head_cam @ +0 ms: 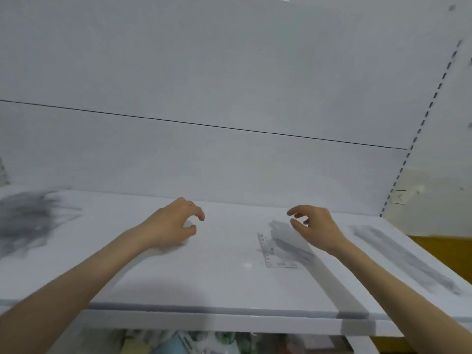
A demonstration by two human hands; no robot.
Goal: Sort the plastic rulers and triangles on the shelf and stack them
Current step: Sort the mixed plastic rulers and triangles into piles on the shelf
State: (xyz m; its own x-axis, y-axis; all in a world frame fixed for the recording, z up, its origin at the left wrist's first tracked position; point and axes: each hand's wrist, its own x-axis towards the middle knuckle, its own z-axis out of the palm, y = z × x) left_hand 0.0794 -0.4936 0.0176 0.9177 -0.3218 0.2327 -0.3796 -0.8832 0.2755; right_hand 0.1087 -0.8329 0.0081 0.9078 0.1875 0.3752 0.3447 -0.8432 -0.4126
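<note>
Over the white shelf (pixel 229 284) the left hand (pixel 171 223) is half-curled and empty, while the right hand (pixel 315 224), clear triangle (pixel 277 251) at its 7 o'clock, has an unclear grip.

Left of the clear triangle (pixel 278 251), a grey pile (pixel 28 218) is being smeared past recognition by blur. Right of it, a long grey stack (pixel 403 259) is being blurred likewise. The triangle's scale marks are being rendered too small to read. Below it, coloured goods (pixel 204 341) are being cropped by the frame's edge.
</note>
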